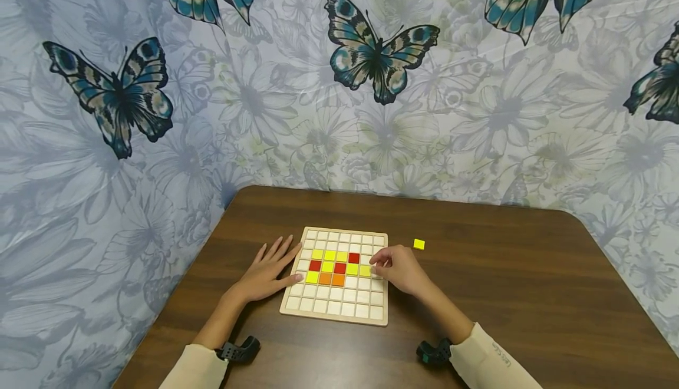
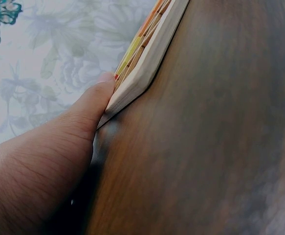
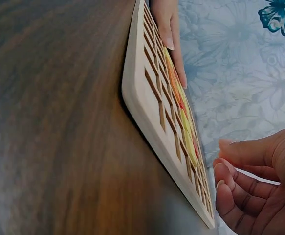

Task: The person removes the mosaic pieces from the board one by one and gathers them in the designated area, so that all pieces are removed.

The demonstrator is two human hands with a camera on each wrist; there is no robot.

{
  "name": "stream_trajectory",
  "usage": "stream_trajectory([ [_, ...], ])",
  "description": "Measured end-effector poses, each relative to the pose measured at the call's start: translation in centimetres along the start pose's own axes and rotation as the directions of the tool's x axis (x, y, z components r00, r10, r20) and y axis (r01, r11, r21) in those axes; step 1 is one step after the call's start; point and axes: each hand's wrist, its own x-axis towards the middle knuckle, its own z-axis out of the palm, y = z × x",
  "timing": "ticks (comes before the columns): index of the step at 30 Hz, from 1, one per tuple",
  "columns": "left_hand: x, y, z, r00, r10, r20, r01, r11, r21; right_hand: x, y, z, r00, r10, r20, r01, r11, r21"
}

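A light wooden grid board [image 1: 334, 319] lies flat on the table, its squares mostly whitish. Several yellow, red and orange tiles fill the middle rows. My left hand [image 1: 267, 272] lies at the board's left side with fingers spread, and its thumb [image 2: 100, 93] rests on the rim. At the right side, my right hand [image 1: 401, 267] hovers with bent fingers, fingertips close beside the rightmost yellow tile [image 1: 365, 270]. Nothing shows between thumb and fingers of that hand [image 3: 259, 181] in the right wrist view. Beyond it, one loose yellow tile [image 1: 419, 244] lies on the table.
The brown wooden table [image 1: 504, 283] extends well to the right of the board. Behind and to the left hangs a butterfly-patterned cloth [image 1: 276, 118], right at the table's edges. A black band with a camera [image 1: 240, 350] sits on each wrist.
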Motion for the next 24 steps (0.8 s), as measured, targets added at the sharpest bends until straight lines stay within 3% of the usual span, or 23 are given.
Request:
stream_trajectory([
  [24, -0.1, 0.1, -0.1, 1.000, -0.003, 0.010, 0.003, 1.000, 0.011, 0.6, 0.5, 1.4, 0.999, 0.028, 0.019, -0.027, 0.999, -0.025],
])
